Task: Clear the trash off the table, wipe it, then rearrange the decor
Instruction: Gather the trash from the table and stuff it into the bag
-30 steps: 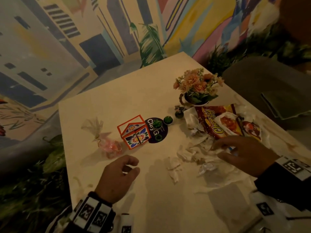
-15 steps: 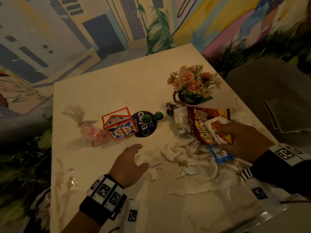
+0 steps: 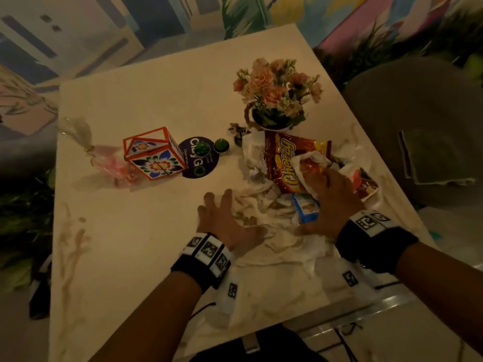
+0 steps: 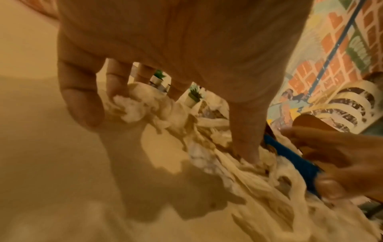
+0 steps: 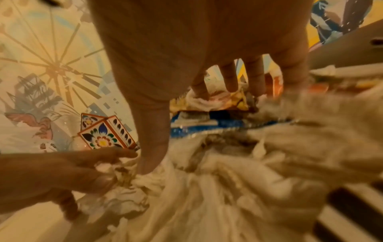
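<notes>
A heap of crumpled white tissues lies on the pale table, mixed with an orange chips bag, a blue wrapper and a red wrapper. My left hand is spread over the heap's left edge. Its fingertips and thumb press into the tissues. My right hand covers the right side, fingers curled over a tissue wad on the chips bag and thumb dug into the tissues. Decor: flower pot, painted lantern box, round dark coaster and two tiny cactus pots.
A pink gift pouch lies left of the lantern box. Smears mark the table's left front. A grey chair stands close on the right. Plants and a painted wall ring the table's far side.
My left hand slid right across bare table onto the tissues. My right hand drew the tissues and wrappers toward the left hand, bunching the heap between both hands.
</notes>
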Tool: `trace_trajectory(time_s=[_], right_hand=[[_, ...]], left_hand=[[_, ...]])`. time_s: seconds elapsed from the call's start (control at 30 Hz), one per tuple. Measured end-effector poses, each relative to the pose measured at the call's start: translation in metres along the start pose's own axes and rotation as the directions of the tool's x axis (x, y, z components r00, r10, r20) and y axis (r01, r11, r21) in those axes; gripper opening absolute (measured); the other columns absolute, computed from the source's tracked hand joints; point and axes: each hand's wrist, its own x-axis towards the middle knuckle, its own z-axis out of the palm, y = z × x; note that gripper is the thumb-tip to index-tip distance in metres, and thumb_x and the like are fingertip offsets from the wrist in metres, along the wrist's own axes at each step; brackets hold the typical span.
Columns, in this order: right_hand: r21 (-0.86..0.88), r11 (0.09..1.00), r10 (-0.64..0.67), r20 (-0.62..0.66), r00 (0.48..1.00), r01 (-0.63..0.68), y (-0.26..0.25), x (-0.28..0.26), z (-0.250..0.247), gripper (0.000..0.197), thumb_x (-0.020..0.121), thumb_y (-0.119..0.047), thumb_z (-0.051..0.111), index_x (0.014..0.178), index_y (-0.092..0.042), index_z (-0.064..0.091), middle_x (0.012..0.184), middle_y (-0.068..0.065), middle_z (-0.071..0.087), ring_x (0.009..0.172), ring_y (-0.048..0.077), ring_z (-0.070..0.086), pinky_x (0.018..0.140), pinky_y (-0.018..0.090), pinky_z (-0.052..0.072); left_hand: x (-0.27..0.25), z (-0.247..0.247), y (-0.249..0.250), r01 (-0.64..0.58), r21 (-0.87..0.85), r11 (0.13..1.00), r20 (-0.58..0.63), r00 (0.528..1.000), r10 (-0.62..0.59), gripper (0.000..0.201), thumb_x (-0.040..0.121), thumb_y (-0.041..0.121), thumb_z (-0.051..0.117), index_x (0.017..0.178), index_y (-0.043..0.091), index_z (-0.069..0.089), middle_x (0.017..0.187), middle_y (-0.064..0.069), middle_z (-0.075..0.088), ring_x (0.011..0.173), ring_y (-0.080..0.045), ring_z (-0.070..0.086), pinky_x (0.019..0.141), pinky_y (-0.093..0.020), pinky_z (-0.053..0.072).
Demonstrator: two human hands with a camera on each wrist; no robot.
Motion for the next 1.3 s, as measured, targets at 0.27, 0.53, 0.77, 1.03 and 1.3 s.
trace_trajectory(time_s=[0.27, 0.53, 0.77, 1.03, 1.3], right_hand=[[-0.139, 0.990, -0.019, -0.121, 0.992, 0.002, -0.022, 0.017, 0.017, 0.105, 0.071, -0.057, 0.064, 0.143, -0.036, -0.009, 0.154, 0.009, 0.007, 0.136, 0.040, 0.016, 0.100, 0.055, 0.038], [0.019, 0.991, -0.135, -0.029, 0.990, 0.136, -0.021, 0.017, 0.005, 0.076, 0.084, -0.019, 0.062, 0.145, -0.022, 0.017, 0.146, 0.007, 0.029, 0.129, 0.032, 0.031, 0.100, 0.042, 0.039], [-0.033, 0.963, -0.264, -0.313, 0.912, 0.267, -0.009, -0.024, 0.017, 0.049, 0.066, -0.036, 0.065, 0.110, -0.018, 0.052, 0.111, 0.008, 0.054, 0.099, 0.031, 0.052, 0.078, 0.042, 0.049], [-0.317, 0.900, -0.302, 0.043, 0.952, 0.300, -0.003, -0.052, 0.053, 0.085, 0.052, -0.065, 0.070, 0.129, -0.043, 0.039, 0.141, 0.007, 0.037, 0.125, 0.037, 0.042, 0.088, 0.055, 0.047], [-0.092, 0.956, -0.278, 0.004, 0.961, 0.277, -0.002, -0.018, 0.053, 0.040, 0.081, -0.012, 0.061, 0.116, -0.029, 0.053, 0.135, 0.000, 0.035, 0.123, 0.026, 0.035, 0.098, 0.036, 0.037]], left_hand=[[0.006, 0.025, 0.031, -0.171, 0.017, 0.985, -0.240, 0.956, 0.170, 0.052, 0.073, 0.046, 0.067, 0.115, 0.028, 0.043, 0.124, -0.006, 0.028, 0.108, -0.031, 0.037, 0.090, -0.040, 0.043], [0.021, 0.013, 0.017, -0.272, -0.035, 0.962, -0.255, 0.933, 0.255, 0.018, 0.080, 0.003, 0.058, 0.097, -0.001, 0.061, 0.108, -0.017, 0.045, 0.086, -0.033, 0.050, 0.076, -0.034, 0.042], [0.015, 0.001, -0.011, -0.255, -0.090, 0.963, -0.351, 0.913, 0.209, 0.004, 0.080, 0.005, 0.061, 0.082, 0.002, 0.062, 0.093, -0.015, 0.054, 0.082, -0.033, 0.053, 0.063, -0.023, 0.026], [-0.001, 0.013, -0.029, -0.392, -0.055, 0.918, -0.095, 0.918, 0.386, 0.050, 0.074, 0.019, 0.040, 0.119, 0.014, 0.061, 0.120, -0.013, 0.046, 0.102, -0.036, 0.050, 0.088, -0.037, 0.044], [-0.028, 0.030, -0.016, -0.403, 0.182, 0.897, 0.103, 0.915, 0.390, 0.067, 0.072, 0.053, 0.067, 0.130, 0.038, 0.039, 0.134, 0.001, 0.016, 0.116, -0.023, 0.025, 0.093, -0.038, 0.042]])
